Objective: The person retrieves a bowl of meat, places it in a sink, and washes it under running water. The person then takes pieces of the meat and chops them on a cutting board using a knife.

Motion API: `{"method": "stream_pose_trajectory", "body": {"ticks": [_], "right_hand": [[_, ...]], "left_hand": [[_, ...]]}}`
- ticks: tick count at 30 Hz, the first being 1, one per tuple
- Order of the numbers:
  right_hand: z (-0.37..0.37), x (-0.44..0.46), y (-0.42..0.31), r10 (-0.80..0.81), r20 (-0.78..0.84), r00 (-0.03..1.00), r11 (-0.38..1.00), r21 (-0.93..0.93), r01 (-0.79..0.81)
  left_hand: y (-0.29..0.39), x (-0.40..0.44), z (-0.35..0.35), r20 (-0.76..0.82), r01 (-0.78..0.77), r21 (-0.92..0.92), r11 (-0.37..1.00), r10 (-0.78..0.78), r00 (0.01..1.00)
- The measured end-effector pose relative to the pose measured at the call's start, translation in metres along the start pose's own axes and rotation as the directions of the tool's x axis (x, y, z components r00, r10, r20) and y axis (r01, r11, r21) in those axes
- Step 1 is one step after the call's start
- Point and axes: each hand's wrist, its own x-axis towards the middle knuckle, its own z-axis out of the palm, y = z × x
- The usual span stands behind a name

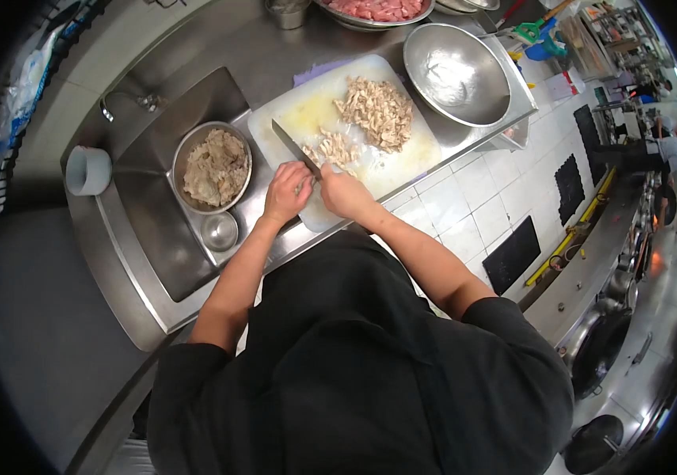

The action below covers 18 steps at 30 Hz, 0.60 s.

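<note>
My right hand point(345, 194) is wrapped round the handle of a kitchen knife point(289, 143), whose blade points away to the upper left over the white cutting board point(287, 117). Close beside the blade, my left hand point(287, 192) rests at the board's near left edge with its fingers curled. What lies under those fingers is hidden. Just beyond the knife is a small heap of chopped pale meat point(330, 148). A larger pile of chopped meat point(378, 115) sits farther back on the board.
Left of the board, the sink point(168, 237) holds a metal bowl of pale meat point(216, 168) and a small metal bowl point(220, 231). A large steel bowl point(457, 75) stands at the right. Behind is a bowl of raw meat point(374, 8). Another person point(663, 150) stands far right.
</note>
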Motion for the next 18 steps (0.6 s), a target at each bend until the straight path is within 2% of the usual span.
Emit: {"method": "stream_pose_trajectory", "body": {"ticks": [4, 6, 7, 9, 14, 18], "right_hand": [[-0.014, -0.007, 0.021, -0.044, 0.029, 0.999, 0.998, 0.039, 0.043], [-0.027, -0.015, 0.026, 0.070, 0.048, 0.996, 0.997, -0.032, -0.068], [-0.033, -0.016, 0.029, 0.071, 0.048, 0.996, 0.997, -0.031, -0.069], [-0.043, -0.016, 0.034, 0.181, -0.006, 0.983, 0.978, -0.101, -0.180], [-0.047, -0.019, 0.032, 0.164, -0.014, 0.986, 0.975, -0.151, -0.165], [-0.048, -0.022, 0.018, 0.152, 0.052, 0.987, 0.976, -0.165, -0.141]], "left_hand": [[0.010, 0.006, -0.016, 0.043, 0.052, -0.030, 0.998, -0.050, 0.998], [0.013, 0.003, -0.025, 0.107, 0.084, -0.035, 0.996, -0.080, 0.991], [0.008, 0.001, -0.028, 0.109, 0.084, -0.035, 0.996, -0.080, 0.991], [0.002, 0.000, -0.029, 0.228, 0.104, 0.000, 0.995, -0.101, 0.968], [0.011, 0.011, 0.000, 0.208, 0.122, -0.016, 0.992, -0.116, 0.971], [0.023, 0.019, 0.012, 0.163, 0.127, -0.037, 0.991, -0.119, 0.979]]}}
